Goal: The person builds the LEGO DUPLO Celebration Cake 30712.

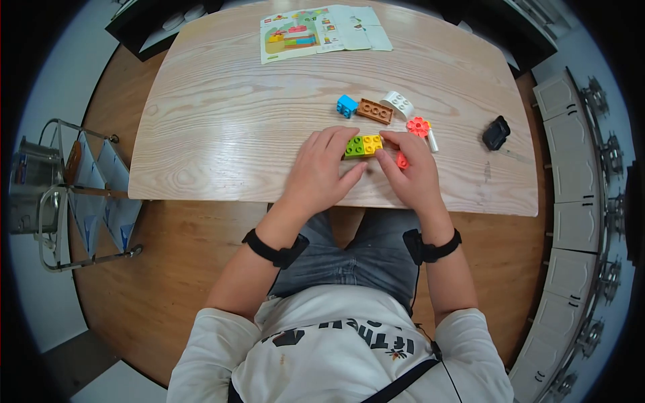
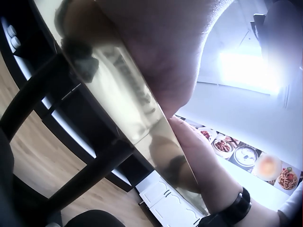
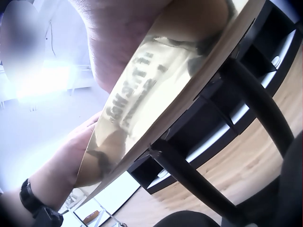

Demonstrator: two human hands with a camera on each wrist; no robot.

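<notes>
In the head view a green toy brick (image 1: 354,147) and a yellow toy brick (image 1: 372,144) sit end to end near the table's front edge. My left hand (image 1: 319,168) holds the green end, fingers along its far left side and thumb on the near side. At the yellow end, my right hand (image 1: 411,169) pinches with thumb and fingers. A coral-red brick (image 1: 402,160) shows beside the right thumb, partly covered by that hand. Both wrist views show mostly the heel of a hand (image 2: 161,52) and the tabletop's edge; fingertips and bricks are hidden there.
Beyond the hands lie a blue brick (image 1: 347,106), a brown plate brick (image 1: 375,111), a white arched brick (image 1: 398,104), a red flower piece (image 1: 418,126) and a small white piece (image 1: 433,140). A black object (image 1: 496,133) lies right; an instruction sheet (image 1: 356,30) lies at the back.
</notes>
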